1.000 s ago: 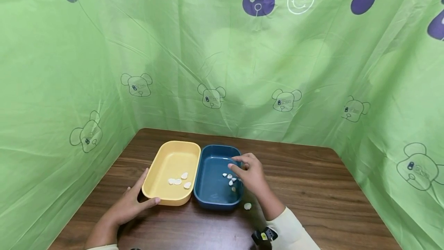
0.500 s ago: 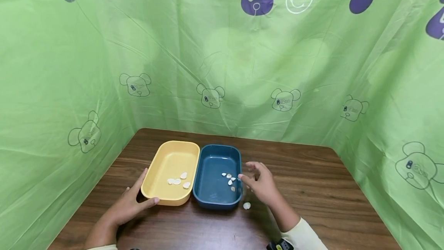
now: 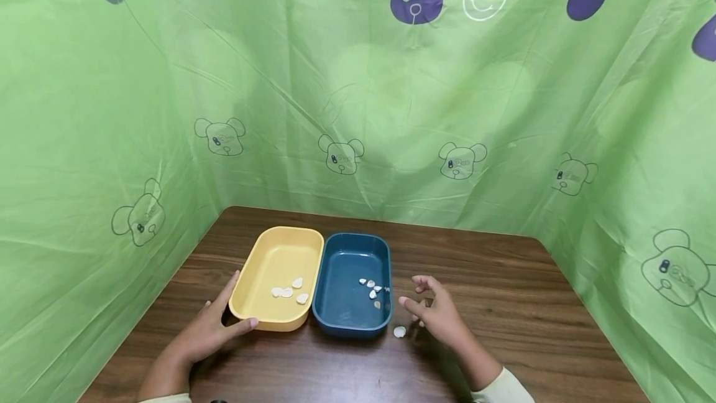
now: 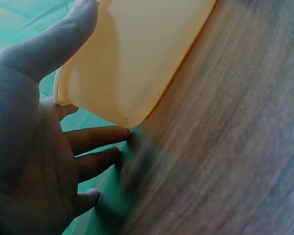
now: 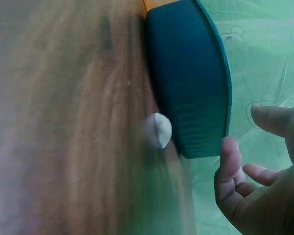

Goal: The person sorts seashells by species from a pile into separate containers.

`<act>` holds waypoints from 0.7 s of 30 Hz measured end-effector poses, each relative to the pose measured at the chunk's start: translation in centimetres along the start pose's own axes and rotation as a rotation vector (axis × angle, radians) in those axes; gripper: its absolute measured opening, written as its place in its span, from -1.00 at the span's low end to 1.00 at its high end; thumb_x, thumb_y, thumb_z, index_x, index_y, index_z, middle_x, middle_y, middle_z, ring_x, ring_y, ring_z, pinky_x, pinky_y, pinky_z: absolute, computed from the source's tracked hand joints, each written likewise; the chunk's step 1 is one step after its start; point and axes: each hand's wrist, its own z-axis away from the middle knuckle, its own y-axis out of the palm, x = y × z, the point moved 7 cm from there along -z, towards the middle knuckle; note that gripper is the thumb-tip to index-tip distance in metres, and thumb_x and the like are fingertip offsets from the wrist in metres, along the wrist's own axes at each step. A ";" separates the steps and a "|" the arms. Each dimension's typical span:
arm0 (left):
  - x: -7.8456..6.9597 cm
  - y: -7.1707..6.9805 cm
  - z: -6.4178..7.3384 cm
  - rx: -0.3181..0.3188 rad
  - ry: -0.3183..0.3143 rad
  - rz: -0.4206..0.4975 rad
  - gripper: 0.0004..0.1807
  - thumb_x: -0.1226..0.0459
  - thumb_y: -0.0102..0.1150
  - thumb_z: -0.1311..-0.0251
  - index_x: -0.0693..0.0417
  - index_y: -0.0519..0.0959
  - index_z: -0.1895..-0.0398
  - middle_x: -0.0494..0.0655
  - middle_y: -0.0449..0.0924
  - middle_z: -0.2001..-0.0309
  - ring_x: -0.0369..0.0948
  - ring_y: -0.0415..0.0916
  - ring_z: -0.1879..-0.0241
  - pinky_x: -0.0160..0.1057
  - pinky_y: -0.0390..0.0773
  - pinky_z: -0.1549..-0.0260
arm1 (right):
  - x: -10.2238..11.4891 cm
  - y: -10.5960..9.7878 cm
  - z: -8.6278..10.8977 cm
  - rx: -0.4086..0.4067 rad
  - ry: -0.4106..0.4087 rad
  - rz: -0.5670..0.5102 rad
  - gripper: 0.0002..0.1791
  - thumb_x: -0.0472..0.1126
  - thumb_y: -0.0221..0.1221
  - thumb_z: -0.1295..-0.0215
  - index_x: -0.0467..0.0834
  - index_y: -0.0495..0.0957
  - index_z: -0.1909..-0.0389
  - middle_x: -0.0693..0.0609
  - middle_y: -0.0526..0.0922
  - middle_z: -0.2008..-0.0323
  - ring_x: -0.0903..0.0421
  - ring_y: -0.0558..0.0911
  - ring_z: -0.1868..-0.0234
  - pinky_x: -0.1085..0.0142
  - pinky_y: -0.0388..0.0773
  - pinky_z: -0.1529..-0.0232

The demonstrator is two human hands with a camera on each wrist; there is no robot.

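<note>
A yellow tray (image 3: 268, 324) stands at the left with several white shells (image 3: 298, 282) inside. My left hand (image 3: 204, 331) grips its near-left corner, thumb at the front rim and fingers along the left side; in the left wrist view the thumb lies against the tray's wall (image 4: 137, 54). Beside it, a dark blue tray (image 3: 341, 266) holds several smaller shells (image 3: 371, 283). My right hand (image 3: 439, 313) hovers right of the blue tray, fingers loosely bent and thumb apart, holding nothing. A single white shell (image 3: 399, 331) lies on the table between that hand and the tray.
The two trays stand side by side on a brown wood-grain table (image 3: 503, 303). Green cloth (image 3: 403, 104) printed with bear figures hangs around the back and sides of the table.
My right hand has moved from over the blue tray's right rim to the right and towards me, near the loose shell. The left hand and both trays have stayed put.
</note>
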 end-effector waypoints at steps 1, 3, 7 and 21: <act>0.0 0.0 0.0 -0.001 0.003 0.003 0.33 -0.12 0.46 -0.31 -0.24 -0.34 -0.85 0.39 -0.03 -0.74 0.68 -0.18 -0.62 0.77 -0.16 -0.44 | -0.1 -0.1 0.1 0.001 0.005 -0.005 -0.40 -0.32 0.48 -0.34 -0.33 0.50 -0.35 -0.27 0.45 -0.14 0.05 0.63 0.51 0.36 0.56 0.54; -0.1 0.0 -0.1 -0.004 0.009 0.009 0.33 -0.11 0.46 -0.31 -0.23 -0.34 -0.85 0.39 -0.03 -0.74 0.67 -0.18 -0.62 0.77 -0.17 -0.45 | -0.5 -0.3 0.3 0.001 0.014 -0.010 -0.40 -0.31 0.48 -0.34 -0.35 0.52 -0.33 -0.29 0.45 -0.17 0.05 0.63 0.51 0.37 0.55 0.53; -0.2 -0.1 -0.1 -0.008 0.016 0.017 0.33 -0.10 0.47 -0.31 -0.22 -0.33 -0.85 0.39 -0.04 -0.74 0.68 -0.18 -0.61 0.78 -0.17 -0.45 | -1.2 -0.3 0.6 -0.005 0.032 -0.029 -0.39 -0.32 0.49 -0.31 -0.38 0.52 -0.32 -0.30 0.46 -0.16 0.06 0.61 0.50 0.38 0.52 0.55; -0.1 0.0 -0.1 -0.005 0.002 -0.008 0.34 -0.11 0.48 -0.31 -0.27 -0.35 -0.84 0.40 -0.02 -0.74 0.75 -0.20 -0.58 0.80 -0.07 -0.39 | -3.6 0.1 0.4 0.052 0.070 -0.045 -0.43 -0.27 0.48 -0.34 -0.41 0.53 -0.26 -0.30 0.58 -0.10 0.06 0.61 0.43 0.35 0.51 0.61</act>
